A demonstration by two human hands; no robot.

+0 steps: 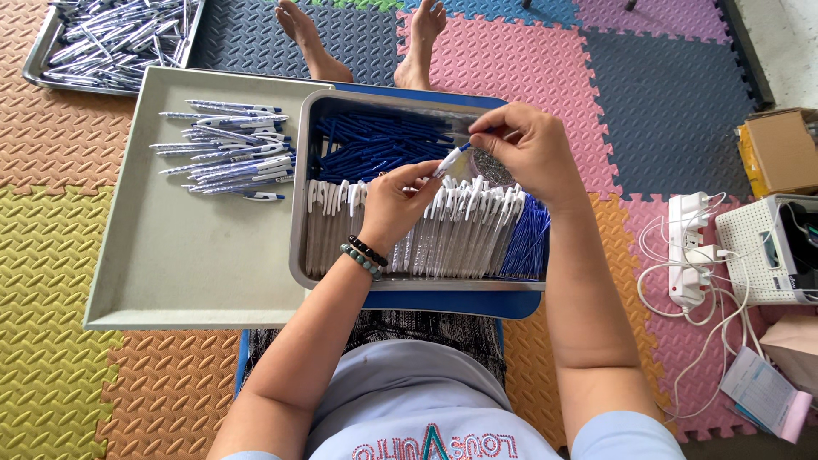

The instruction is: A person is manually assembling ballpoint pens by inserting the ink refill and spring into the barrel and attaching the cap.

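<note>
Left hand: your left hand [394, 203] pinches the lower end of a pen [452, 158] between thumb and fingertips, above the middle of the metal tray [300, 223].
Right hand: your right hand [528, 152] closes its fingertips on the pen's far end, over the tray's far right part.
Pen: one, white barrel with a blue piece, held in the air between both hands.
Handling: it looks light, stiff and smooth, so likely to slip; grip the barrel near each end, not the thin tip.
Metal tray: one on your lap, with a row of white barrels [460, 230] along the near side, blue parts [375, 140] at the far side and blue refills [527, 243] at right; too many to count.
Grey tray: one grey tray [170, 264] to the left, holding a pile of finished pens [234, 149], roughly twenty.
Far tray: one further tray [38, 60] of pens at far left.
Floor: coloured foam mats [51, 255].
</note>
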